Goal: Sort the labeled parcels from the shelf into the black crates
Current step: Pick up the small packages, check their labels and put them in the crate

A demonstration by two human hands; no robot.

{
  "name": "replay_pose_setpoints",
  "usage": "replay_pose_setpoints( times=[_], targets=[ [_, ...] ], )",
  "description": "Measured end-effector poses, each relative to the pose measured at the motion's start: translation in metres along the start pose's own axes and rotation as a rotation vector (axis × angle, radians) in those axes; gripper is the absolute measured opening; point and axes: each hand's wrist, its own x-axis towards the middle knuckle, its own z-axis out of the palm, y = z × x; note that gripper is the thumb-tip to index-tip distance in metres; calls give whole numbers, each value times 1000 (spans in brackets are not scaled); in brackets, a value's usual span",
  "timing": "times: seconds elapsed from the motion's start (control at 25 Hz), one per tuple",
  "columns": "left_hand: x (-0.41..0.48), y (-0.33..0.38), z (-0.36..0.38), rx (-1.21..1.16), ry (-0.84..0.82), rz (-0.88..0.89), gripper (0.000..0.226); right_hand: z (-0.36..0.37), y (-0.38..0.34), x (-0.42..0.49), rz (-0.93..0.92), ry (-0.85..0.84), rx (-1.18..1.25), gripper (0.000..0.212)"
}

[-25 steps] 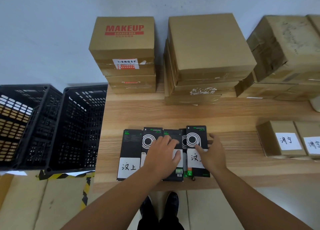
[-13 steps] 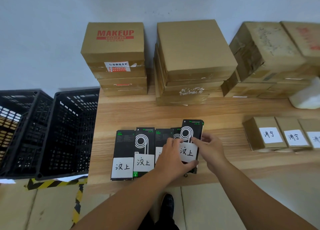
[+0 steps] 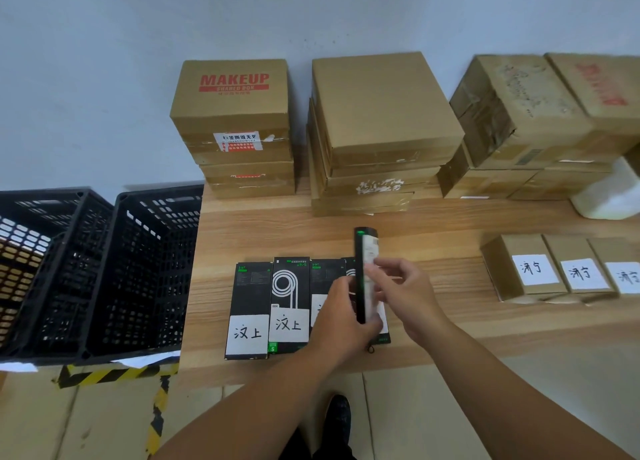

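I held the black parcel (image 3: 360,279) on edge, left hand (image 3: 341,324) and right hand (image 3: 407,295) both grasping it, to clear the row (image 3: 247,304).

We grip one black parcel (image 3: 360,252) on edge; flat parcels (image 3: 290,300) lie just left, black crates (image 3: 152,269) farther left.

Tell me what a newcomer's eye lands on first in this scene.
First, the black parcel held up on edge between the left hand and right hand, over the wooden shelf. Next, the flat row of black parcels with white handwritten labels beside it, and the two black crates at the shelf's left end. Behind, a red-lettered MAKEUP box tops a cardboard stack.
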Motion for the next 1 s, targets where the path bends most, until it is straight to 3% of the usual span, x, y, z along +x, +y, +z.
replay_pose_setpoints(
  times=[0.16,0.28,0.6,0.8,1.0],
  targets=[
    [3,5,-21,-377,65,-202,34,-13,7,-6,2,-118,-131,26],
    [1,7,-37,-457,95,-280,23,-11,13,-14,52,-230,-46,31],
    [-24,3,-68,-410,159,-317,25,8,2,-23,36,-398,-18,30],
    [-65,-23,-106,-433,382,-313,27,52,-6,-37,37,-492,3,30],
    [-132,-74,-152,-43,571,-313,22,103,-16,-65,20,-571,-39,28]
  ],
)
